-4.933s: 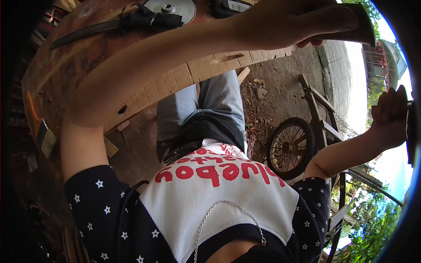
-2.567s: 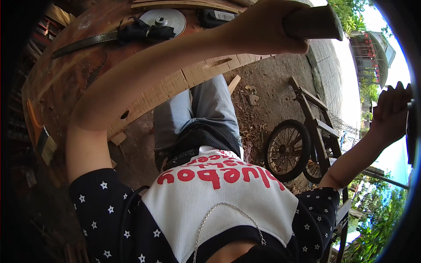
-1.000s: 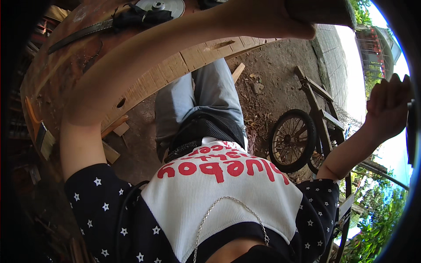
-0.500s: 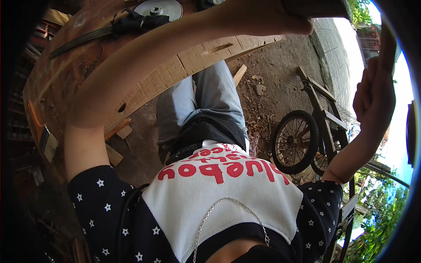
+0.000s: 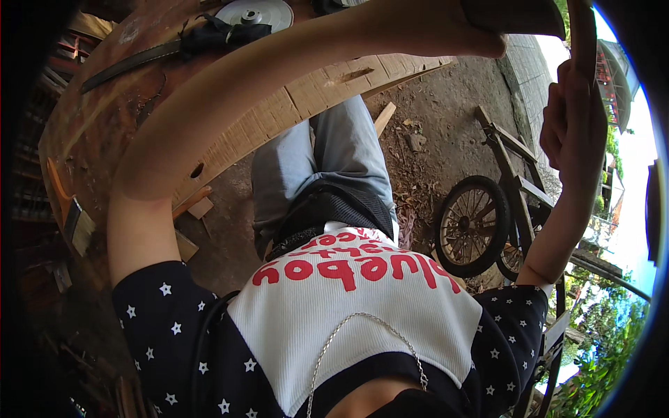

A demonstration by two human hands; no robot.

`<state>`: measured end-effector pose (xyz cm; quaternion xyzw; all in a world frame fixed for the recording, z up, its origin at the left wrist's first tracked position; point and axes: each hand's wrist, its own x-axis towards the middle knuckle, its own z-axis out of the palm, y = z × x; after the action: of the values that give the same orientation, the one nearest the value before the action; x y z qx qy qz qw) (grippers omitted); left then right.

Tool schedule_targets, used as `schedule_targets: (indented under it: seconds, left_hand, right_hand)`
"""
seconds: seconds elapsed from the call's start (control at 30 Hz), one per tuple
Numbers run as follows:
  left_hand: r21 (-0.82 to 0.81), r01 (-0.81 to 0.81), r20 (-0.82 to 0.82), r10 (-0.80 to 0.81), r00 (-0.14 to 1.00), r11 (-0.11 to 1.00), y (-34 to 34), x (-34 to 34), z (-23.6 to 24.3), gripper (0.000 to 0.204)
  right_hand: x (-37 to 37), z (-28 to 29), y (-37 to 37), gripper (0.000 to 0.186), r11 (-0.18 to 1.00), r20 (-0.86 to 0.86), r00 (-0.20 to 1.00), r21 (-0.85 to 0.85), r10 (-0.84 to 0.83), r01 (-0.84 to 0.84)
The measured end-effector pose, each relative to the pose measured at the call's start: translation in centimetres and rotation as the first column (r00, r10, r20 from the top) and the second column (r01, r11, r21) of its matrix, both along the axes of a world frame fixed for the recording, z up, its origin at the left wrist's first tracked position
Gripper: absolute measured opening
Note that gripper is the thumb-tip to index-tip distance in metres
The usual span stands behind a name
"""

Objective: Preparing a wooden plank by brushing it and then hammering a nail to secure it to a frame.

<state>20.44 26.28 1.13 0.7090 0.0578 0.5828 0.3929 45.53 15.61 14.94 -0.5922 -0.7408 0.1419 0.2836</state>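
My left arm reaches across the wooden table to the top edge, where my left hand [image 5: 435, 29] is closed against a dark brown, smooth piece [image 5: 516, 17]; its thumb lies along the piece's lower edge. Only part of this piece shows, so its kind is unclear. At the upper right, my right hand [image 5: 575, 129] is raised, with its fingers wrapped round a brown wooden handle [image 5: 582, 38]. The far end of the handle is cut off by the picture's edge. The two held things are close together at the top right.
On the worn wooden table [image 5: 293, 97] lie a grey disc [image 5: 254, 14], a black cloth bundle [image 5: 219, 36], a dark blade-like strip [image 5: 129, 66] and a paintbrush [image 5: 73, 216]. A spoked-wheel cart [image 5: 472, 224] stands on the dirt floor [image 5: 432, 104] at right, beside wood scraps.
My right hand and the wooden handle have moved left and up, closer to the dark brown piece. My left hand has shifted slightly right with that piece.
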Motion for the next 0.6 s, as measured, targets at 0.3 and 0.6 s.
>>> schedule_targets:
  seconds: [0.3, 0.6]
  left_hand:
    - [-0.007, -0.077, 0.033, 0.077, 0.996, 0.997, 0.5, -0.4, -0.1, 0.053]
    - [-0.047, -0.008, 0.018, 0.009, 1.0, 0.999, -0.1, -0.4, -0.3, 0.057]
  right_hand:
    - [-8.0, -1.5, 0.2, 0.045, 0.973, -0.051, 0.997, 0.222, -0.054, 0.064]
    - [-0.3, 1.3, 0.2, 0.044, 0.871, -0.603, 0.738, -0.14, 0.302, -0.471]
